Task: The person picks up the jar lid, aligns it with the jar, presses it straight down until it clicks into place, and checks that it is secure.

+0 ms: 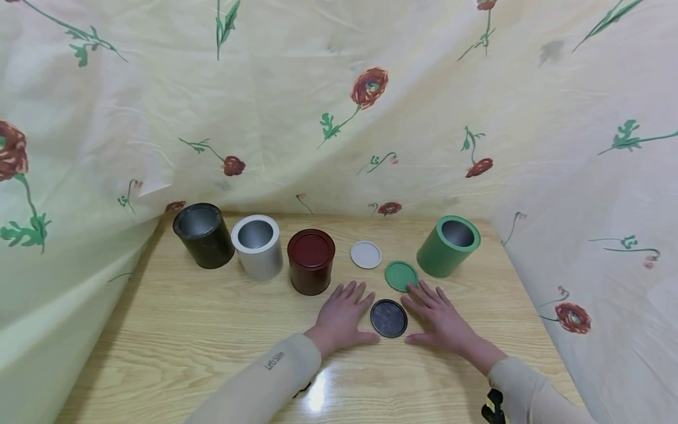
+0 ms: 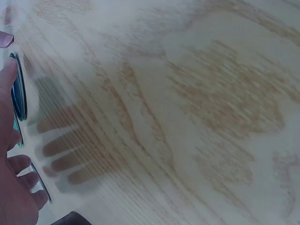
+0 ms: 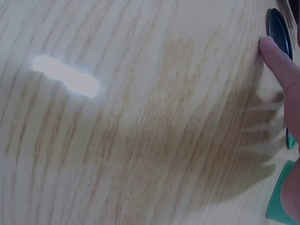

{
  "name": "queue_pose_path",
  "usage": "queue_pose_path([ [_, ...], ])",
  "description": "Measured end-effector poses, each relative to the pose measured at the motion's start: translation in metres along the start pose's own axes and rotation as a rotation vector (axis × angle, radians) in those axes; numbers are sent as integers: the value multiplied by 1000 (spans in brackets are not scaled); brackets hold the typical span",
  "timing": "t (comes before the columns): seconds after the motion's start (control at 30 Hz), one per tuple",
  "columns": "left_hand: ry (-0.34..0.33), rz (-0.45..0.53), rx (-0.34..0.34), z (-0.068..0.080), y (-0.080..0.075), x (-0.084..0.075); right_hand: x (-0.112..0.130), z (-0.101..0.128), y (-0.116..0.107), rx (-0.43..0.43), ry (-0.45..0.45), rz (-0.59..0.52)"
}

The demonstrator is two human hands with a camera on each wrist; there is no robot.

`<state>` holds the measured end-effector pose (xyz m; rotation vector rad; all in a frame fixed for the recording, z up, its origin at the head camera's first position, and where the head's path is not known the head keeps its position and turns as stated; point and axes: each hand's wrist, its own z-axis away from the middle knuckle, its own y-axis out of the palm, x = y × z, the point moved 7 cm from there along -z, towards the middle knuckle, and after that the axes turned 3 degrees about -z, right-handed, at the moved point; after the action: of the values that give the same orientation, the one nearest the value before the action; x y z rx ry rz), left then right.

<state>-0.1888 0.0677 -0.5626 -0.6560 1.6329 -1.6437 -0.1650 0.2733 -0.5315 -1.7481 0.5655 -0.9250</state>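
Observation:
A round black lid (image 1: pixel 389 318) lies on the table between the two hands. My left hand (image 1: pixel 344 318) is on its left side with fingers spread, fingertips pointing away toward the red can (image 1: pixel 311 262), which has its lid on. On the other side, my right hand (image 1: pixel 438 321) spreads its fingers too, one fingertip right at the edge of the green lid (image 1: pixel 401 275). Farther back lies a white lid (image 1: pixel 366 254). In the right wrist view the thumb (image 3: pixel 276 58) is close by the black lid (image 3: pixel 280 33). Neither hand grips anything.
Toward the back left stand an open black can (image 1: pixel 203 235) and an open white can (image 1: pixel 258 247). An open green can (image 1: pixel 448 246) stands at the back right. A flowered cloth (image 1: pixel 296 118) hangs behind the wooden table (image 1: pixel 185 330) and along its sides.

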Motion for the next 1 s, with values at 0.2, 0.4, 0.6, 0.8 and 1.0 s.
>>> queue_pose_path([
  [0.2, -5, 5, 11, 0, 1, -3, -4, 1, 5, 17, 23, -16],
  [0.4, -11, -1, 1, -1, 4, -4, -4, 0, 7, 0, 14, -37],
  [0.6, -7, -7, -31, -1, 4, -7, -3, -2, 9, -12, 14, -70],
  [0.8, 1, 0, -66, -1, 5, -8, -1, -3, 12, -19, 21, -123],
  [1.0, 1, 17, -88, -1, 6, -8, 0, -3, 15, -27, 31, -184],
])
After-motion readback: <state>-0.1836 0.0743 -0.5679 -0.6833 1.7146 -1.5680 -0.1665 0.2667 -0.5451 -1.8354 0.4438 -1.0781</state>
